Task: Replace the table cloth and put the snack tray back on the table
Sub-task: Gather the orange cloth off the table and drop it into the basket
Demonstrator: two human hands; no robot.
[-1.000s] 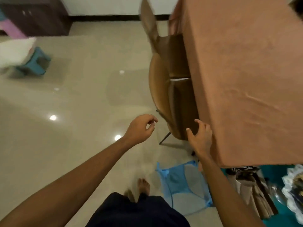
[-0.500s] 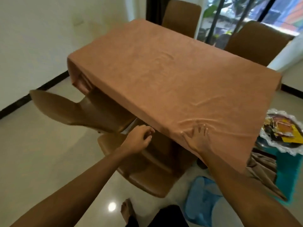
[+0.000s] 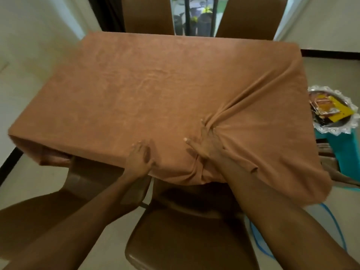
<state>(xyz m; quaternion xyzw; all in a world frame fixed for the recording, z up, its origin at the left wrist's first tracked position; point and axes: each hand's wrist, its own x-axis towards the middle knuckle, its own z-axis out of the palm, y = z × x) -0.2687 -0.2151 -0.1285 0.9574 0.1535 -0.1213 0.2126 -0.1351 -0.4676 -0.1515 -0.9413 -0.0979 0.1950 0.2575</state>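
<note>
A brown table cloth (image 3: 155, 90) covers the whole table and hangs over its edges. My left hand (image 3: 138, 158) lies flat on the cloth at the near edge. My right hand (image 3: 204, 142) presses on the cloth a little to the right with fingers spread, and folds bunch at its fingertips and run toward the far right corner. The snack tray (image 3: 340, 128), silver with a white lace rim and holding yellow packets, stands on a teal stool (image 3: 348, 152) to the right of the table.
A brown chair (image 3: 187, 236) is tucked under the near edge right in front of me, with another (image 3: 39, 213) at the near left. Two more chairs (image 3: 148, 14) stand at the far side by a window. A blue hoop (image 3: 329, 221) lies on the floor at the right.
Both hands have moved up from the cloth's hanging edge onto the table top. The right hand has dragged the cloth into long folds. I now stand facing the table's near side.
</note>
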